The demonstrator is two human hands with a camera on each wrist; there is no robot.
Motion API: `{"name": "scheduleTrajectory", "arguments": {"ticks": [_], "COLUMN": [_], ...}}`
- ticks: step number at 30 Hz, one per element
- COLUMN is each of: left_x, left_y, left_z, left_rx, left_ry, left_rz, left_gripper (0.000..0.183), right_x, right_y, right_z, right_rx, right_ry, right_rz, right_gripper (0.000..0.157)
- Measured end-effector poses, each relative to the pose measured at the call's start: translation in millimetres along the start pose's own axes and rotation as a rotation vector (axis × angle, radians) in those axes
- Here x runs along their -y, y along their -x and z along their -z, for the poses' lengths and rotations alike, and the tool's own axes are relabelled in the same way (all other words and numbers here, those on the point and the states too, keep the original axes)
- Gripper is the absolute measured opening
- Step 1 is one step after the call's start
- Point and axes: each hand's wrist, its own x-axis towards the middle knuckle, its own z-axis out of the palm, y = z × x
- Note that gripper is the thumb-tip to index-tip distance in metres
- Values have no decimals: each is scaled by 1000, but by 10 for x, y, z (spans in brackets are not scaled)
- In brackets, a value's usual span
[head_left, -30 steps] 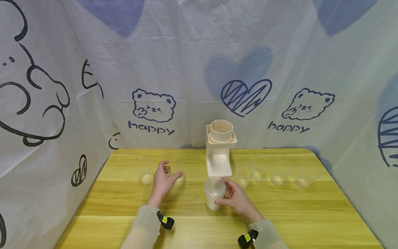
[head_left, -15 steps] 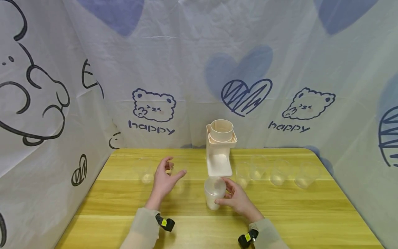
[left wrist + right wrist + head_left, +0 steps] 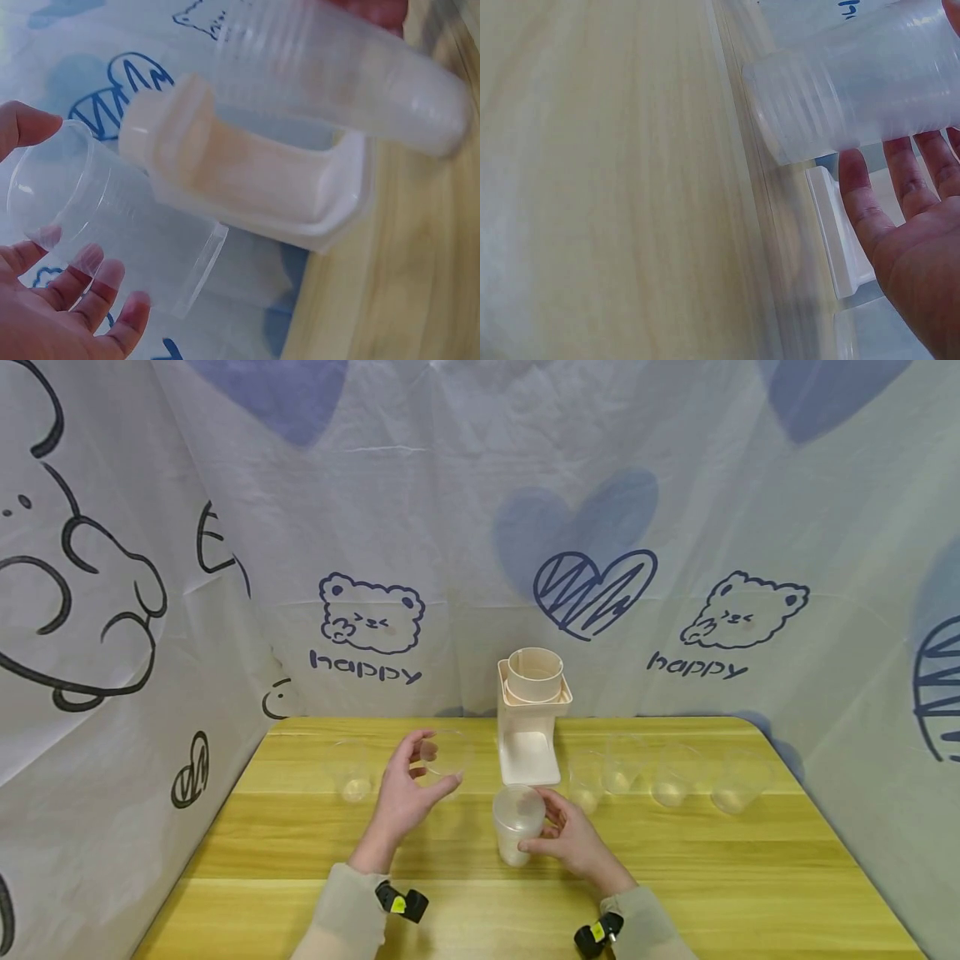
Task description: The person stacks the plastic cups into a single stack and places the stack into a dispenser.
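My left hand (image 3: 403, 793) grips a clear plastic cup (image 3: 447, 756) near its rim, thumb on one side and fingers on the other. In the left wrist view this clear cup (image 3: 142, 225) is see-through, with its fingers (image 3: 112, 307) spread along the side. Right of it, my right hand (image 3: 576, 842) holds a stack of nested plastic cups (image 3: 516, 827) upright close over the table. The right wrist view shows the stacked rims on this cloudy stack (image 3: 855, 82), with fingers against its wall.
Just behind the stack stands a cream cup-holder stand (image 3: 529, 760) with a round tube on top. One clear cup (image 3: 354, 781) stands at the left of the wooden table (image 3: 480, 918); several more clear cups (image 3: 672, 781) stand in a row at right. A printed cloth hangs behind.
My left hand has closed in on the clear cup and lifted it, moving slightly right and toward the back. The right hand and its stack have stayed in place.
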Motion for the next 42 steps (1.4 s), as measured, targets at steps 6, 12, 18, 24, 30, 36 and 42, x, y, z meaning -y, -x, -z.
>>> {"name": "scheduleTrajectory", "arguments": {"ticks": [6,12,18,24,30,36,42], "left_x": [-153,-258,-341,-394,-392,-392,-404], "left_y": [37,65,70,69,61,68,75], "left_z": [-39,-104,-161,-206,-251,-295,-308], "left_rx": [49,115,185,229,269,309,329], "left_ry": [54,105,150,155,177,200,215], "left_rz": [-54,-81,-91,-104,-118,-97,-64], "left_gripper": [67,65,64,64,62,65,66], "right_x": [22,31,48,61,59,63,67], "right_y": [2,0,9,12,10,10,12], "right_z": [-6,-12,-9,-12,-14,-17,-15], "right_rx": [-7,-4,-4,1,-6,-12,-15], "right_ry": [-3,-8,-5,0,12,19,19], "right_rz": [-20,-24,-27,-21,-27,-43,-53], "right_gripper": [74,74,74,74,73,73,76]}}
